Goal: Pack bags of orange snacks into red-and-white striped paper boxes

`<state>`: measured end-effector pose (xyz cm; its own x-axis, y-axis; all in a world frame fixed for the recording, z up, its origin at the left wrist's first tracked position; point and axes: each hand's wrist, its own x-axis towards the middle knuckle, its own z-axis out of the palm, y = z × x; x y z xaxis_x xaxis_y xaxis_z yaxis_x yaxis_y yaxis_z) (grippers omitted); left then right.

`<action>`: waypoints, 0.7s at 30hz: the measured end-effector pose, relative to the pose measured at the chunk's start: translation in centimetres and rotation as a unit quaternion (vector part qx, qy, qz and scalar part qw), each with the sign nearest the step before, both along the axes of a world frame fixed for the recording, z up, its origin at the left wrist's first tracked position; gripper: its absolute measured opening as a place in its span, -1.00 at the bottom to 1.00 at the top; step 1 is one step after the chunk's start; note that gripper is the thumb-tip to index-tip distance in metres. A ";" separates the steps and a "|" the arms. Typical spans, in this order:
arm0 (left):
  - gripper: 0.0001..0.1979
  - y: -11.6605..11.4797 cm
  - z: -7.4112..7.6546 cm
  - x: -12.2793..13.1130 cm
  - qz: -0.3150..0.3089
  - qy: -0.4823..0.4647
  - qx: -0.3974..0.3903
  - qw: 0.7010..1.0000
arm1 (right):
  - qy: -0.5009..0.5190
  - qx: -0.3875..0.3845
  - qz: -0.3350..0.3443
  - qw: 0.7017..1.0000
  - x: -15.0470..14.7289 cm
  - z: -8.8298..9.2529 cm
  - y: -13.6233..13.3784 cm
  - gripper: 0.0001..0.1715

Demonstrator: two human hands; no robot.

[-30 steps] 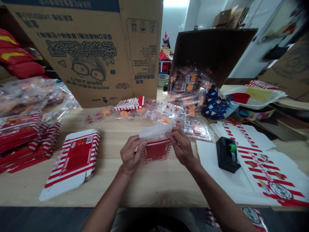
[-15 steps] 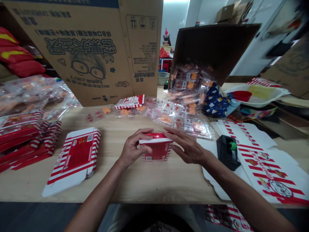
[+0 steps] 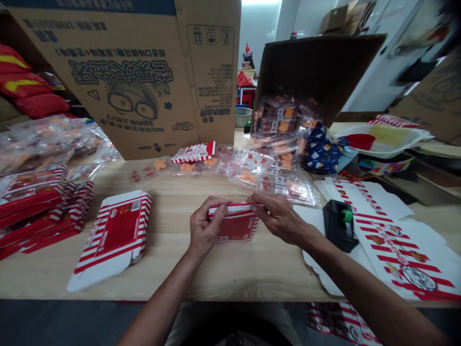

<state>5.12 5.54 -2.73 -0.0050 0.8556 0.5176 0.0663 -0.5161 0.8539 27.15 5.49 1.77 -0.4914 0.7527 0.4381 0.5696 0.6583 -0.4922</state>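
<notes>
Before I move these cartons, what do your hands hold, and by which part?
Both hands hold a red striped carton by its top edge: the left hand at its left end, the right hand at its right.

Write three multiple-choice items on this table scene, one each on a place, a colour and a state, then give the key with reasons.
1. Where does the black tape dispenser sit?
A) On the white printed sheets
B) On the red stacks at left
C) Inside the tipped cardboard box

2. What colours stripe the flat carton?
A) Blue and white
B) Red and white
C) Green and black

3. What state is the folded box in?
A) Lying flat, untouched
B) Standing with no hand near
C) Held at its top edge by the left hand and right hand

Key: 1 A, the dispenser rests on the sheets. 2 B, red and white bands run along its edges. 3 C, both hands pinch its top edge.
</notes>
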 end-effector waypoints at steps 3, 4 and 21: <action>-0.88 0.4 -0.4 -1.0 -0.062 0.029 0.082 0.994 | -0.016 0.090 0.065 0.994 1.0 -1.1 0.1 -0.74; -0.88 0.6 -0.6 -1.4 -0.072 0.042 0.102 0.991 | -0.025 0.119 0.082 0.989 1.4 -1.7 0.2 -0.68; -0.71 2.4 2.6 -0.2 -0.048 0.318 0.313 0.894 | 0.123 -0.017 -0.306 0.944 9.0 -4.1 -5.2 -0.54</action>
